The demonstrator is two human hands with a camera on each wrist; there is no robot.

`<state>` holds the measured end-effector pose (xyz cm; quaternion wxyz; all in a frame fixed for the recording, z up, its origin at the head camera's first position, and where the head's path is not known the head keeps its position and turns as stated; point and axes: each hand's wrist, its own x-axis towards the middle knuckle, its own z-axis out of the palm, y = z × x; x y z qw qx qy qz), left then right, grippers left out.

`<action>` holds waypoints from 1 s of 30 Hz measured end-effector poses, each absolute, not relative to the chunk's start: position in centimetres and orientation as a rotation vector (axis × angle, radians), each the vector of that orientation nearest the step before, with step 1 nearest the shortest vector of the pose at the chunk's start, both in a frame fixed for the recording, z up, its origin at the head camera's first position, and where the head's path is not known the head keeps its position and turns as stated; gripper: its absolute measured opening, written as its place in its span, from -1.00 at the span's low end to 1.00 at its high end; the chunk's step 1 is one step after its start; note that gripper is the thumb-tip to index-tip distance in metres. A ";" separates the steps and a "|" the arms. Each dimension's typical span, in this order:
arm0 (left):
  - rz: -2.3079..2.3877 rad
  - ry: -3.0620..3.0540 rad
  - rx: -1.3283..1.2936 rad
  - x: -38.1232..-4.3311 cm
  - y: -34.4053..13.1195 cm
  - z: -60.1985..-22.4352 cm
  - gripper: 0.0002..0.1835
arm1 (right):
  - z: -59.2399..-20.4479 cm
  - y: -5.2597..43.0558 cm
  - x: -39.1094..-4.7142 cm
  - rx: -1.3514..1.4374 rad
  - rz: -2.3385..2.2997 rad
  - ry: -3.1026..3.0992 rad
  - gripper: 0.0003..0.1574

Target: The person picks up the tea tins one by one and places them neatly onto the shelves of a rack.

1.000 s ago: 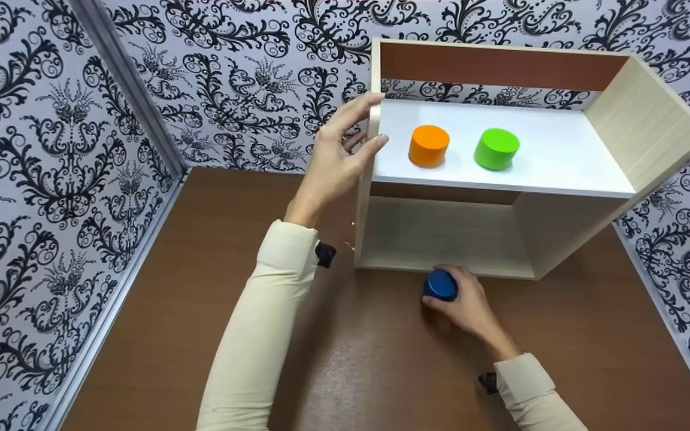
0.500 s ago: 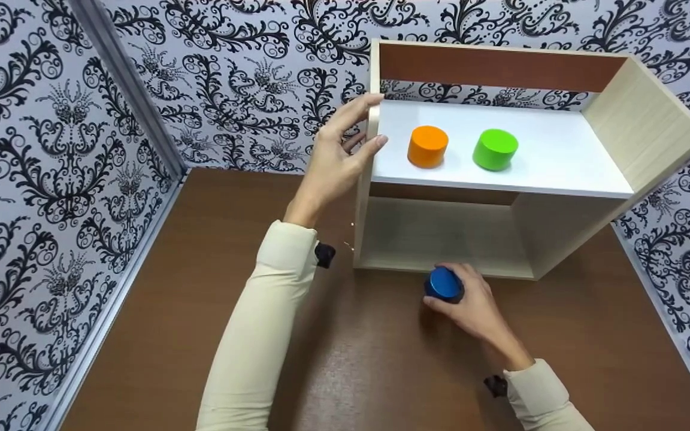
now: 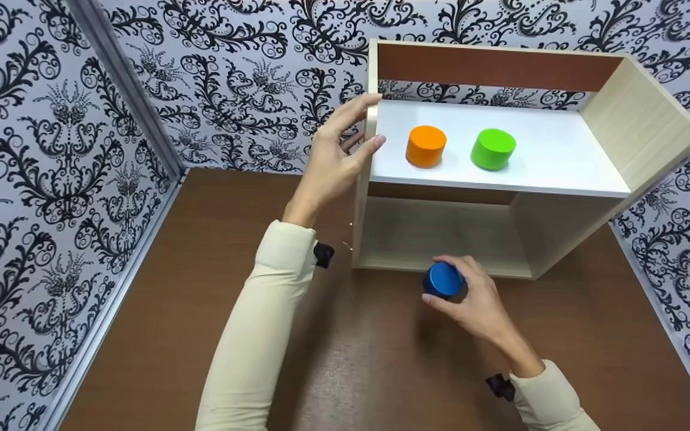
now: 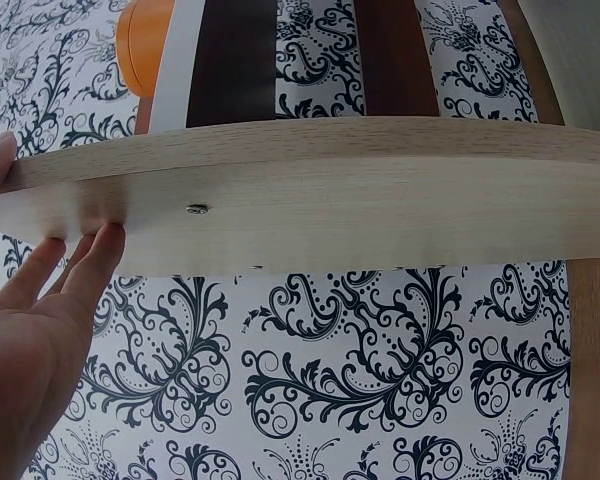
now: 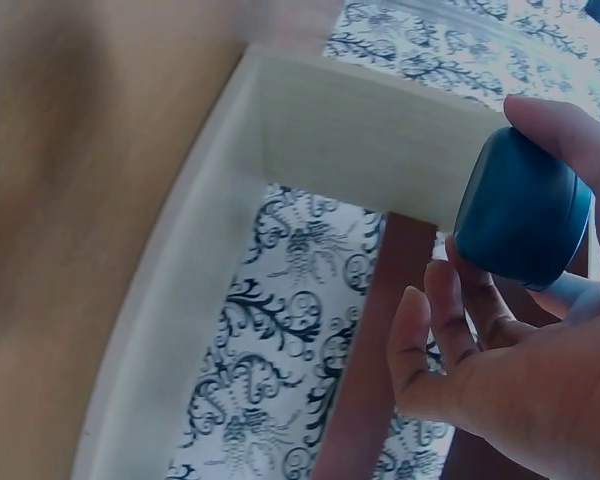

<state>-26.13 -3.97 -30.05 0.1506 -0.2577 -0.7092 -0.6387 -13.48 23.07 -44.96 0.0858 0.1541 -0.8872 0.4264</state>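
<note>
My right hand [image 3: 480, 302] holds a blue cylinder [image 3: 444, 280] between thumb and fingers, just off the brown table, in front of the shelf's lower opening. In the right wrist view the cylinder [image 5: 525, 210] is tilted, thumb on one side and fingertips on the other. With thumb and fingers, my left hand [image 3: 336, 152] grips the left side panel [image 3: 372, 78] of a small wooden shelf unit. The left wrist view shows fingertips against the panel's outer face [image 4: 330, 205]. On the white upper shelf [image 3: 551, 158] stand an orange cylinder [image 3: 426, 146] and, to its right, a green cylinder [image 3: 493, 149].
The lower compartment [image 3: 441, 233] of the unit faces me, with a pale wooden floor. Its right side panel [image 3: 641, 123] rises above the white shelf. Patterned walls [image 3: 231, 90] enclose the brown table [image 3: 351, 365] at the back and both sides.
My right hand has raised the blue cylinder a little from the table, and its shadow now lies apart below. The left hand keeps its grip on the panel.
</note>
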 end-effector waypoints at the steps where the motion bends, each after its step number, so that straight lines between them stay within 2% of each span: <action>1: -1.835 -2.036 -0.741 -26.1 -4.0 -30.1 -0.43 | -44.7 23.0 -13.4 0.465 1.271 -2.640 -0.22; 30: -1.807 -2.047 -0.746 -26.1 -4.0 -30.0 -0.42 | -38.7 22.5 -11.6 0.534 1.308 -2.547 -0.17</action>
